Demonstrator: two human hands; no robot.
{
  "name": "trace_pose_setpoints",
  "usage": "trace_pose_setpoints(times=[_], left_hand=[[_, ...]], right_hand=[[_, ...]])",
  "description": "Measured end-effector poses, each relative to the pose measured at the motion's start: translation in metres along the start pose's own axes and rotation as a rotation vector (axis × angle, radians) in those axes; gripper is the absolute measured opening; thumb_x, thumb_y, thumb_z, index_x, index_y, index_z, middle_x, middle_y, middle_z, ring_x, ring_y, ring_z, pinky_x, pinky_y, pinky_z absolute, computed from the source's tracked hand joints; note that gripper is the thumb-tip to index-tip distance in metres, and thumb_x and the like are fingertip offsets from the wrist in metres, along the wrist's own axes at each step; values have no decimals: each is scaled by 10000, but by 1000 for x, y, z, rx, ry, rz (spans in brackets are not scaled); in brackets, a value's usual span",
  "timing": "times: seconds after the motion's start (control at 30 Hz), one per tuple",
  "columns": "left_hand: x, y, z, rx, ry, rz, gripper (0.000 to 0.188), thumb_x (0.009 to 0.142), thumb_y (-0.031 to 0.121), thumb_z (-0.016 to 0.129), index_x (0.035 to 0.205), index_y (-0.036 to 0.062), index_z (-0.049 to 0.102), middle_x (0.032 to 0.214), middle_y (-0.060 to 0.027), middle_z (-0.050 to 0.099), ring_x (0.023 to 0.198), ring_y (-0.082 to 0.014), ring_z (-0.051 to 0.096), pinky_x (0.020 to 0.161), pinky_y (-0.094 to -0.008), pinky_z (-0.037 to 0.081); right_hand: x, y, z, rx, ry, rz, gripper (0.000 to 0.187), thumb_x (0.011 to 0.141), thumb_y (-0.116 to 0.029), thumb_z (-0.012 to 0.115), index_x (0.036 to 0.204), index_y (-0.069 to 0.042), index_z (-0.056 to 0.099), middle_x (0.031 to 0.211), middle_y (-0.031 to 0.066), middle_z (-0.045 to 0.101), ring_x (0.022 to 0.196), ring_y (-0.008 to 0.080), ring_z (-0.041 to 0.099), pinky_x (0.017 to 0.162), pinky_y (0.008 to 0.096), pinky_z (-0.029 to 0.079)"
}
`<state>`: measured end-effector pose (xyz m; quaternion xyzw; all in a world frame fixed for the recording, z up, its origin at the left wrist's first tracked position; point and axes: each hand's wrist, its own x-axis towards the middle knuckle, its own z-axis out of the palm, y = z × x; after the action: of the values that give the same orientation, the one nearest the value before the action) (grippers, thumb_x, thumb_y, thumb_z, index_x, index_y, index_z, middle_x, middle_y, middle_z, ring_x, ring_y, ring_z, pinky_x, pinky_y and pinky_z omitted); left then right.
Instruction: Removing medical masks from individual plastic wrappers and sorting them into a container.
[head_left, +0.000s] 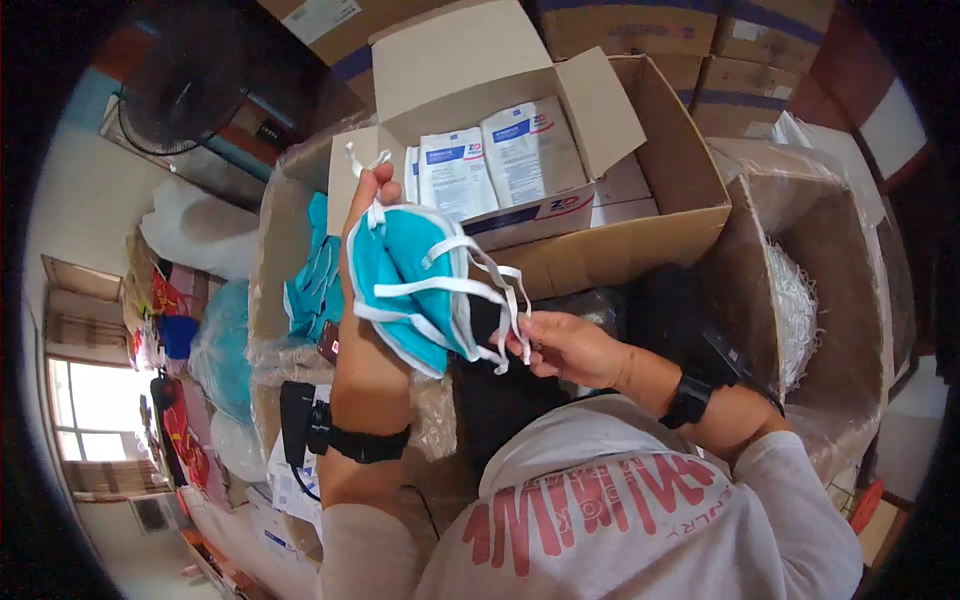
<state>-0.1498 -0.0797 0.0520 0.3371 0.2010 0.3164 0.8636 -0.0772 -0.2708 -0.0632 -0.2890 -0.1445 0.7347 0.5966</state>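
A teal folded face mask (pixel 408 238) with white edging hangs between my hands, perhaps more than one layered together. My left hand (pixel 376 188) is closed at its upper left, gripping the mask by its white strap, with a loop sticking out above the fingers. On the other side, the fingers of my right hand (pixel 568 346) pinch the white elastic straps (pixel 512 292), which stretch from the mask's lower right edge. Past the mask is an open white carton (pixel 520 222) holding several white and blue packets (pixel 455 178).
The white carton sits in a larger brown cardboard box (pixel 690 205). To the left, a plastic-lined box (pixel 268 250) holds more teal pieces (pixel 318 272). At right, another lined box (pixel 850 260) contains white strands (pixel 793 315). Cartons are stacked behind; a fan (pixel 185 85) stands far left.
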Motion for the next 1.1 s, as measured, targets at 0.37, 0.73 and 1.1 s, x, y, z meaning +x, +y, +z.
trace_pose_setpoints(times=[0.37,0.73,1.1], left_hand=[[-4,1,5,178,173,90,242,881,312,524,1012,108,527,724,56,523,560,-75,520,462,-213,443],[2,33,-48,778,300,373,415,882,317,512,1177,24,514,1011,-82,581,808,-116,535,734,-227,414],[-57,-55,-39,1123,-455,-258,294,807,144,607,1085,48,595,1062,-64,601,926,-136,542,831,-285,422]], right_hand=[[-2,7,14,-108,-198,133,302,927,-313,434,1088,-93,564,732,-69,428,616,35,327,514,176,276],[-35,-17,-2,-474,0,66,266,935,-298,421,943,-85,580,693,-68,433,614,20,368,536,166,319],[-50,-53,10,-1663,-66,-21,172,850,-201,490,855,-43,559,782,201,589,752,367,575,645,445,453]])
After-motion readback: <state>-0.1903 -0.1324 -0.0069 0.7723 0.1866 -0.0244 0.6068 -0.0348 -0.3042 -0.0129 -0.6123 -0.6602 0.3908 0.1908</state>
